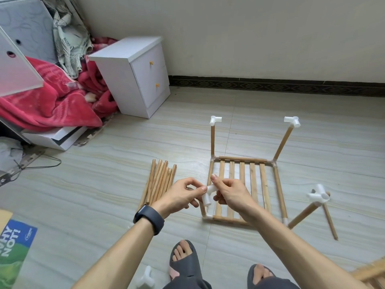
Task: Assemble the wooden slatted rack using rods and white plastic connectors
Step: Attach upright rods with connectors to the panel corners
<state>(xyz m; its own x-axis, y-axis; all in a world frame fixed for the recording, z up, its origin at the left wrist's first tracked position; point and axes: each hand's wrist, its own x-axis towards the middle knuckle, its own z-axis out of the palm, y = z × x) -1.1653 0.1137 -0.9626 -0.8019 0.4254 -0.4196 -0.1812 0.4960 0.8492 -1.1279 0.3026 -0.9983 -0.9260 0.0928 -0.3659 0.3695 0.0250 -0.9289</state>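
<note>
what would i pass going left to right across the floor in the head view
printed box → bundle of loose rods → left hand → white connector pinched by both hands → right hand → post-top connector far right. The slatted panel overlaps the right hand, so it is left out.

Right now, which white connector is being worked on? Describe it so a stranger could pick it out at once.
Start at the slatted wooden panel lying flat on the tiled floor. Over its near-left side, the left hand and right hand meet, pinching the white plastic connector between them. It alone is held in fingers; the other connectors cap rods or lie loose on the floor.
</note>
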